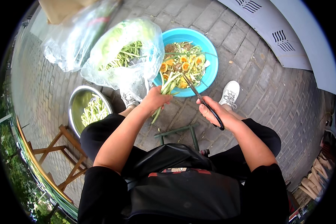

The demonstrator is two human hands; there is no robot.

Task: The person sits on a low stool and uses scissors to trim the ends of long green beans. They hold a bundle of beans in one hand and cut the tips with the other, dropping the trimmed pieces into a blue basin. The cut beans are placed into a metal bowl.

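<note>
My left hand (157,98) grips a small bunch of green beans (168,86), their upper ends hanging over the near rim of a blue plastic basin (212,75). Scissors (194,91) with black handles are in my right hand (212,109), the blades pointing at the bean tips above the basin. Whether the blades are parted is hard to tell. Inside the basin lie vegetable scraps (196,72) and several orange-centred pieces. Left of the basin, a clear plastic bag (98,75) gapes around many long green beans (128,54). Trimmed bean pieces (93,112) fill part of a steel bowl (72,103) by my left knee.
Another clear plastic bag (64,51) lies farther left, near a cardboard box (64,9). A wooden folding frame (68,140) stands left of my leg. White vented panels (285,53) border the far right. Between my feet is a green metal frame (175,130) on brick paving.
</note>
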